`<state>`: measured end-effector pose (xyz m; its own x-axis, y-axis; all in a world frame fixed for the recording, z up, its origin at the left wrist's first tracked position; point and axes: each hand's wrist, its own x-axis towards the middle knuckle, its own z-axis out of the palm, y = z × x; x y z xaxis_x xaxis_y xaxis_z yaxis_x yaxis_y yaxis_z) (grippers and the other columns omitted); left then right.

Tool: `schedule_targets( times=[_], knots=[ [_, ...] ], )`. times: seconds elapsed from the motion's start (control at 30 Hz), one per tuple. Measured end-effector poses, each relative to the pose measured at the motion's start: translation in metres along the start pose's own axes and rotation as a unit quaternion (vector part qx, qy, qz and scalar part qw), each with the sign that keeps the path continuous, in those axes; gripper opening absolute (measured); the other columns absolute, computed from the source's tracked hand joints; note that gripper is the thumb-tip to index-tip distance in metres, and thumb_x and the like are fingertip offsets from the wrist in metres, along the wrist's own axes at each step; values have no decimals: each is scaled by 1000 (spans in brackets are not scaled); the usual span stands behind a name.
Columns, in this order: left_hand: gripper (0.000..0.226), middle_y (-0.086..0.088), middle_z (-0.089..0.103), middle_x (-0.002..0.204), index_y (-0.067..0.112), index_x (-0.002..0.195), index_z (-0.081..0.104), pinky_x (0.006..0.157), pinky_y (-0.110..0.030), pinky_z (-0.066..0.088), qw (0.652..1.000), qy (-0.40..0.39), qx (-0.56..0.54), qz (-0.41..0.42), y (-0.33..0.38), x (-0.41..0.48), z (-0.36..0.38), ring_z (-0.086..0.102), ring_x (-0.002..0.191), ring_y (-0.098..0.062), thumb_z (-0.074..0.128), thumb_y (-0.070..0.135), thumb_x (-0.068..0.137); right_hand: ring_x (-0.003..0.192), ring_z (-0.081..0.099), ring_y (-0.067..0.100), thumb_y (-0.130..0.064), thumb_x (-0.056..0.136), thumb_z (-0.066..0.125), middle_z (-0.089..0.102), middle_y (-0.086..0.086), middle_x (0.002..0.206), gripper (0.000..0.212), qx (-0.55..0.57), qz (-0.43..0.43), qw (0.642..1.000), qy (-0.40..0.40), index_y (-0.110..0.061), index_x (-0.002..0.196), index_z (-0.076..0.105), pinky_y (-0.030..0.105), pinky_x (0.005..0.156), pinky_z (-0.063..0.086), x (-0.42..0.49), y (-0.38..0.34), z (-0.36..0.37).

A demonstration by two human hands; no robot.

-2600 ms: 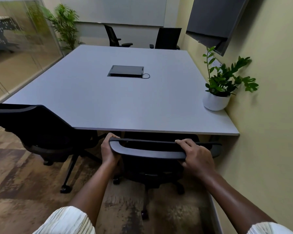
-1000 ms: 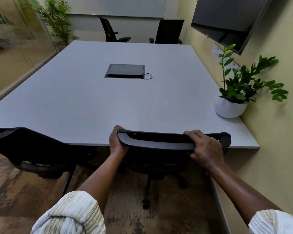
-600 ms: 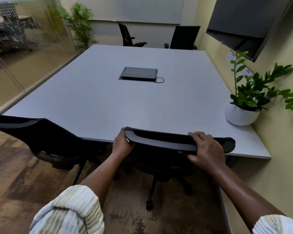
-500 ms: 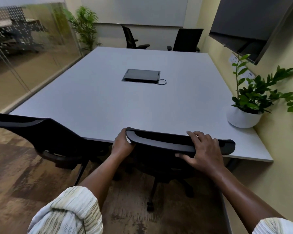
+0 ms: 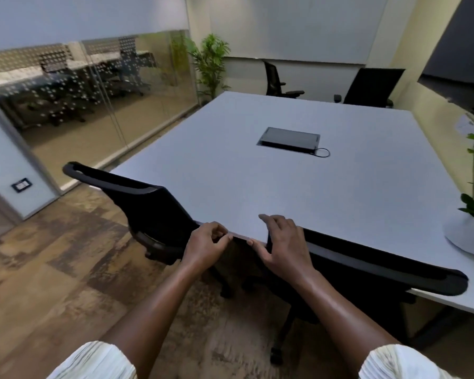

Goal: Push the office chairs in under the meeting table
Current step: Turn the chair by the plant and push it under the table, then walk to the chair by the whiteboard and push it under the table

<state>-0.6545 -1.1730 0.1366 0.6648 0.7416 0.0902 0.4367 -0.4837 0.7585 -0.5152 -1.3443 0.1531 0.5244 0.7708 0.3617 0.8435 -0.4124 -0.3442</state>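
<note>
The grey meeting table (image 5: 257, 173) fills the middle of the view. A black office chair (image 5: 381, 263) sits pushed in at the near edge, its backrest top against the table rim. My right hand (image 5: 283, 247) lies over the left end of that backrest with fingers spread, gripping nothing. My left hand (image 5: 207, 244) hovers at the table edge between the chairs, fingers curled on nothing. A second black chair (image 5: 153, 209) stands to the left, angled, its backrest at the table's near-left corner.
Two more black chairs (image 5: 274, 77) (image 5: 372, 87) stand at the far end. A white plant pot (image 5: 468, 236) sits on the table's right edge, a cable box (image 5: 290, 139) in its middle. A glass wall (image 5: 93, 105) runs along the left.
Both hands have left their grip on the right chair's backrest and moved left to its end. My view has swung left, bringing the second chair into the middle.
</note>
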Motion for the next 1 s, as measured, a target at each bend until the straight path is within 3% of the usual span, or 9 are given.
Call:
schedule_targets(
  times=[0.13, 0.2, 0.33, 0.43, 0.57, 0.73, 1.0],
  knots=[
    [10, 7, 70, 82, 28, 91, 71, 65, -18, 50, 997, 58, -23, -36, -39, -5, -52, 66, 79, -3, 75, 37, 87, 115, 54, 23, -62, 92, 58, 60, 2, 128, 65, 44, -12, 999, -17, -23, 143, 52, 42, 95, 43, 22, -57, 38],
    [9, 5, 70, 80, 28, 90, 71, 64, -23, 55, 995, 77, -32, -56, -64, -5, -82, 67, 75, -5, 74, 36, 88, 116, 54, 23, -63, 93, 56, 59, 2, 129, 64, 66, -17, 997, -24, -24, 143, 51, 41, 95, 42, 35, -91, 58],
    [8, 5, 71, 79, 29, 89, 70, 63, -22, 51, 993, 88, -23, -72, -114, 2, -139, 68, 73, -7, 74, 35, 87, 114, 55, 22, -60, 94, 57, 60, 1, 129, 62, 86, -41, 995, -25, -23, 143, 52, 40, 94, 42, 59, -156, 96],
    [7, 4, 72, 81, 29, 89, 70, 66, -28, 58, 991, 99, -24, -83, -169, 13, -204, 70, 72, -9, 75, 33, 87, 115, 55, 21, -63, 95, 52, 59, 0, 132, 64, 91, -66, 993, -30, -23, 145, 51, 40, 96, 45, 86, -235, 136],
    [8, 8, 71, 81, 26, 90, 71, 63, -21, 51, 989, 122, 1, -84, -224, 24, -278, 67, 75, -4, 74, 33, 88, 115, 55, 21, -63, 95, 52, 59, 0, 132, 64, 92, -91, 991, -38, -24, 145, 50, 40, 94, 46, 116, -325, 177],
    [11, 6, 71, 82, 22, 89, 71, 67, -29, 54, 982, 158, -1, -99, -284, 36, -358, 67, 77, -10, 73, 32, 89, 109, 57, 21, -67, 93, 43, 60, -1, 127, 65, 93, -131, 986, -50, -25, 143, 51, 38, 88, 45, 154, -421, 219],
    [11, 9, 70, 81, 27, 89, 68, 67, -38, 59, 979, 178, -7, -102, -352, 81, -424, 66, 76, -5, 71, 37, 90, 112, 54, 20, -68, 96, 41, 57, -2, 130, 65, 92, -165, 980, -57, -26, 145, 47, 35, 88, 43, 219, -502, 278]
  ],
)
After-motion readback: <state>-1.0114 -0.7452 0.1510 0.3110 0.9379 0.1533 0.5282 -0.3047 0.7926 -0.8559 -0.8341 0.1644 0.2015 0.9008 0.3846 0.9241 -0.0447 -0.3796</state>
